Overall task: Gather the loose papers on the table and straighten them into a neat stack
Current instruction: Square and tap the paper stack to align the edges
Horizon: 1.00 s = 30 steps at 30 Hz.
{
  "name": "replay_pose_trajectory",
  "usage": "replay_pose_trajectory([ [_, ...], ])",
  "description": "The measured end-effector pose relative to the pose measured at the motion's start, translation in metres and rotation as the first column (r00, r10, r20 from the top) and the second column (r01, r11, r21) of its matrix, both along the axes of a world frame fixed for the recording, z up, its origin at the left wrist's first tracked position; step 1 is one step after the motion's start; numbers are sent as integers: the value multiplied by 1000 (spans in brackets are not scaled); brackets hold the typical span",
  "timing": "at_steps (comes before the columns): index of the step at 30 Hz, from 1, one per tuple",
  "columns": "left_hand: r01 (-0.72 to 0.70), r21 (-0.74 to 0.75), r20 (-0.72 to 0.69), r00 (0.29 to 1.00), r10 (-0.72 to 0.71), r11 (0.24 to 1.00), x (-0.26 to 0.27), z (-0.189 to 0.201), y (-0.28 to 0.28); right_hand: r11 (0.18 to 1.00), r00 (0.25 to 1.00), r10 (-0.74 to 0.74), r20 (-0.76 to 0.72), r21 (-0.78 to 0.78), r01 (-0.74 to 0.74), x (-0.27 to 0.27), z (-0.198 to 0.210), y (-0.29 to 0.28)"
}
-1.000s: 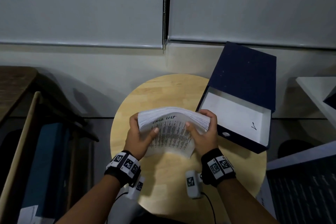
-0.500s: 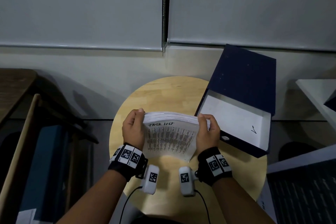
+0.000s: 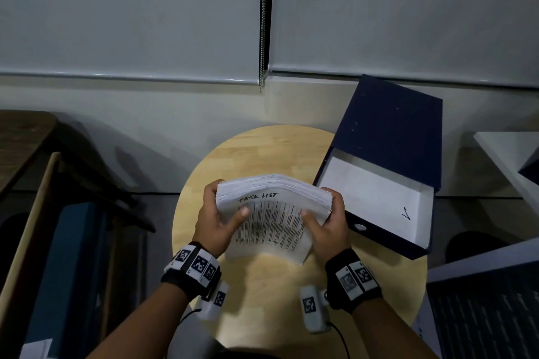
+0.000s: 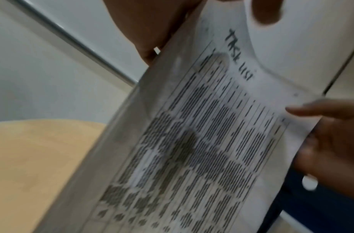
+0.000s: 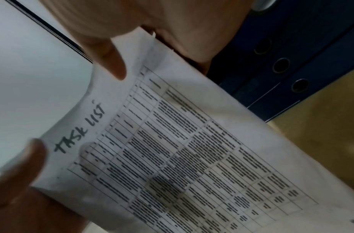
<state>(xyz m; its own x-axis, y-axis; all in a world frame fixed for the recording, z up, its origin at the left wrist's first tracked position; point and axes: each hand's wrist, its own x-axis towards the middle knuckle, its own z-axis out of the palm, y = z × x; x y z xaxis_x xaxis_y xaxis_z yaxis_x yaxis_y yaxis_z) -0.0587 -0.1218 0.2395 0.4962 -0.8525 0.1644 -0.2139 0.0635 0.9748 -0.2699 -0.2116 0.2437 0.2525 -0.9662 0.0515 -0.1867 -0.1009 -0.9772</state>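
Note:
A thick stack of papers stands nearly on edge over the round wooden table, its top sheet a printed table headed "TASK LIST". My left hand grips the stack's left side, thumb on the front sheet. My right hand grips the right side the same way. The stack bows upward along its top edge, where the sheets fan slightly. In the left wrist view the papers fill the frame, and in the right wrist view the papers do too, with a thumb on each side.
An open dark blue box file with a white inside lies at the table's right, close to my right hand. Dark furniture stands at the left and a white shelf at the right. Window blinds hang behind.
Both thumbs have come back onto the front sheet, as they were a second ago. The stack's top edge has bowed up and tilted towards me.

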Motion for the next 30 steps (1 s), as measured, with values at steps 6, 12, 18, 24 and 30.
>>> replay_pose_trajectory([
  [6, -173, 26, 115, 979, 169, 985, -5, -2, -7, 992, 995, -90, -40, -87, 86, 9, -1, 4],
  [12, -114, 76, 53, 992, 110, 991, -7, -13, 8, 999, 995, -32, -97, -42, 29, 8, -8, 16],
  [18, -186, -25, -40, 982, 185, 982, -8, 9, -4, 989, 993, -114, 39, -91, 117, 14, 8, 11],
  [24, -325, -54, -185, 933, 310, 944, -10, 18, -16, 967, 965, -254, 60, 3, 254, 19, 13, 6],
  [30, -320, -79, -244, 924, 293, 944, -14, 22, -11, 968, 967, -246, 61, 76, 241, 19, 18, 6],
])
